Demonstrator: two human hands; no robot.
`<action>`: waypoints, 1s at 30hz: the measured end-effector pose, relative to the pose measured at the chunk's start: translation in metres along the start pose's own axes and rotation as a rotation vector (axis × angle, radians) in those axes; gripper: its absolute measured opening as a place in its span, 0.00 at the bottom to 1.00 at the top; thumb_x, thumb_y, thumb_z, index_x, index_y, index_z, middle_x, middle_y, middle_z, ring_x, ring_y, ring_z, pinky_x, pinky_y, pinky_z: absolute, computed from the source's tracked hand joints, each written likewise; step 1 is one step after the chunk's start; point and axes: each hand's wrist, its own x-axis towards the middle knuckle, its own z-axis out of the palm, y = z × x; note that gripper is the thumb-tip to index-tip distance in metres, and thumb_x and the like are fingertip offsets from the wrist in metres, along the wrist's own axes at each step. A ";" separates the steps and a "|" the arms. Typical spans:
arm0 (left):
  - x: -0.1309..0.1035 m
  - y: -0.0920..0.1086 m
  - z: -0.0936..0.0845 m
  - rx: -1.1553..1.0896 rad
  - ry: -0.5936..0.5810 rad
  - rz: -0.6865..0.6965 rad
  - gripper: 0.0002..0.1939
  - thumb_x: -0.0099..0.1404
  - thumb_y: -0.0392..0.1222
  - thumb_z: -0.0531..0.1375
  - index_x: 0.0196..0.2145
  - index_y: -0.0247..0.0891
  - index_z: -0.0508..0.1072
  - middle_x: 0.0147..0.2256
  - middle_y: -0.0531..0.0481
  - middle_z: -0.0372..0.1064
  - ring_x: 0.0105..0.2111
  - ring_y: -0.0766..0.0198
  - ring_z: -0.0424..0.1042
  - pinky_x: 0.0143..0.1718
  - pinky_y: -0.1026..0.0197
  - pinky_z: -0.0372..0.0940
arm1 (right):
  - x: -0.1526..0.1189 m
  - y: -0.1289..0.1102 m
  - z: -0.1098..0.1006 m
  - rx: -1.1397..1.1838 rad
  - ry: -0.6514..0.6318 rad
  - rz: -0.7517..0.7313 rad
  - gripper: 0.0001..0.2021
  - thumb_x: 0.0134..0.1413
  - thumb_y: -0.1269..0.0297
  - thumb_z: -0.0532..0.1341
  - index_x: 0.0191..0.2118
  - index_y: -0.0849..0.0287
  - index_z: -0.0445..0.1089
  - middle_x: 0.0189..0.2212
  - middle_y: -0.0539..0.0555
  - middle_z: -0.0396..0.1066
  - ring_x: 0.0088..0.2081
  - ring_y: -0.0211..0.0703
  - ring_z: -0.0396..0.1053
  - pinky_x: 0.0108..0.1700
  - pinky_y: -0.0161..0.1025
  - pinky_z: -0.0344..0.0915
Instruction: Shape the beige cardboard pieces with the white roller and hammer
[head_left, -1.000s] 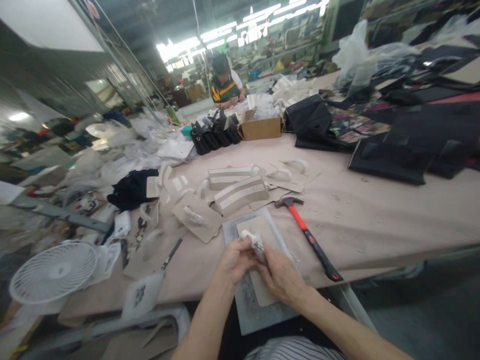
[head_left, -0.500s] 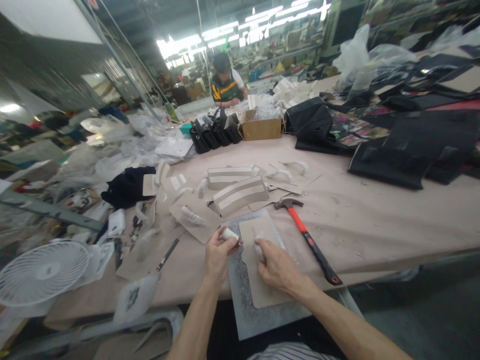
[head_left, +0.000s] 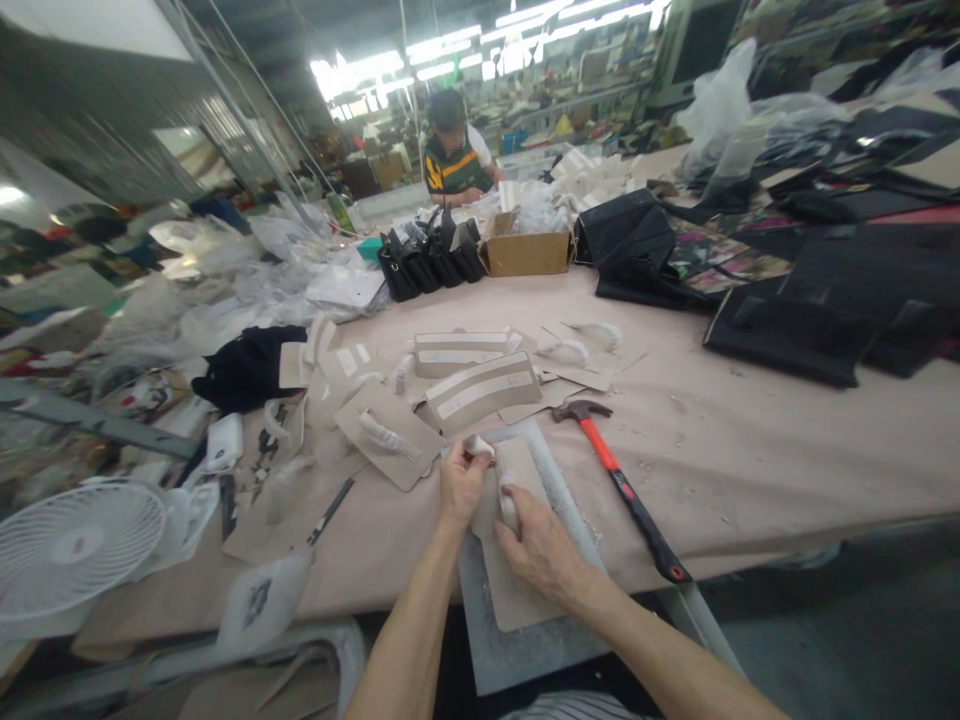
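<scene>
A beige panel [head_left: 517, 590] lies over a speckled grey board [head_left: 487, 665] at the table's front edge. My left hand [head_left: 461, 485] pinches a small white wrapped piece [head_left: 480, 447] near the panel's upper left edge. Closed around another white wrapped part [head_left: 510, 512] on the panel is my right hand [head_left: 540, 545]. Whether the two white parts belong to one handle cannot be made out. Left of the board lies a beige panel with a wrapped handle [head_left: 386, 437].
A hammer [head_left: 626, 490] with a red and black handle lies right of the board. Curved beige pieces [head_left: 484, 392] lie behind it. A white fan [head_left: 79, 545] is at the left. Black bags [head_left: 431, 262] and a cardboard box [head_left: 527, 252] stand farther back, before a person [head_left: 454, 160].
My left hand has moved right and slightly up with the white piece, closer to my right hand. The beige panel has shifted a little left on the grey board.
</scene>
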 end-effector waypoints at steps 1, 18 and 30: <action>0.000 -0.003 0.000 0.023 -0.026 0.029 0.13 0.58 0.47 0.67 0.38 0.37 0.77 0.35 0.49 0.78 0.36 0.61 0.75 0.42 0.62 0.69 | 0.000 -0.001 -0.001 0.012 -0.002 -0.005 0.24 0.58 0.65 0.56 0.60 0.62 0.61 0.52 0.66 0.72 0.53 0.56 0.72 0.56 0.53 0.68; 0.001 -0.017 -0.001 0.070 -0.040 0.094 0.09 0.61 0.46 0.65 0.38 0.39 0.77 0.36 0.47 0.78 0.38 0.58 0.74 0.47 0.60 0.66 | -0.013 0.087 -0.113 -0.641 0.184 0.315 0.16 0.64 0.59 0.56 0.50 0.64 0.68 0.44 0.64 0.69 0.43 0.55 0.69 0.43 0.46 0.65; 0.000 0.002 0.001 0.247 -0.095 0.132 0.08 0.57 0.34 0.65 0.36 0.42 0.79 0.33 0.50 0.76 0.36 0.57 0.71 0.43 0.63 0.62 | 0.014 0.072 -0.124 0.246 -0.041 0.569 0.03 0.54 0.65 0.56 0.30 0.55 0.62 0.21 0.48 0.61 0.21 0.39 0.60 0.24 0.36 0.56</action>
